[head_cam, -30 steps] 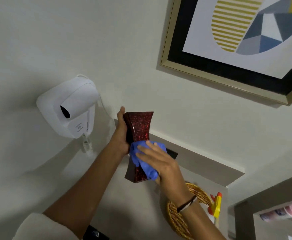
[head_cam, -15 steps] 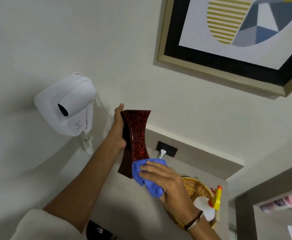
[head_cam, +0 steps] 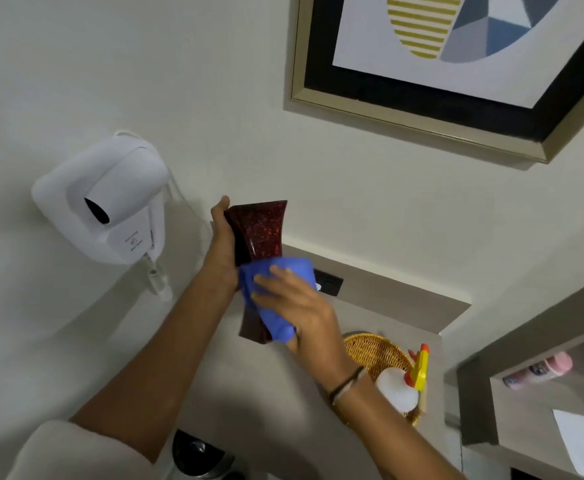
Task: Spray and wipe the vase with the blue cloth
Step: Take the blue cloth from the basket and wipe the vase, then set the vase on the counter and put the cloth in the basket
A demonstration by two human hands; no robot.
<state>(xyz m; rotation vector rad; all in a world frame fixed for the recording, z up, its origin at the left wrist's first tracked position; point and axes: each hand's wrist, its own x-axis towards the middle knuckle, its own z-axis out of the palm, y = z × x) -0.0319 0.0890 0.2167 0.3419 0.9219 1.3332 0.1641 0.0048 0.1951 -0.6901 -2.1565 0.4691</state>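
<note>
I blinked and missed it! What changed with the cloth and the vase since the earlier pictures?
The right hand slid the blue cloth down to the base of the vase, then back up to its middle. The left hand kept gripping the vase near its top; the spray bottle and basket stayed put.

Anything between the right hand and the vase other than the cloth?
Nothing visible. Only the blue cloth lies between the right hand and the vase; the left hand grips the vase higher up, clear of it.
</note>
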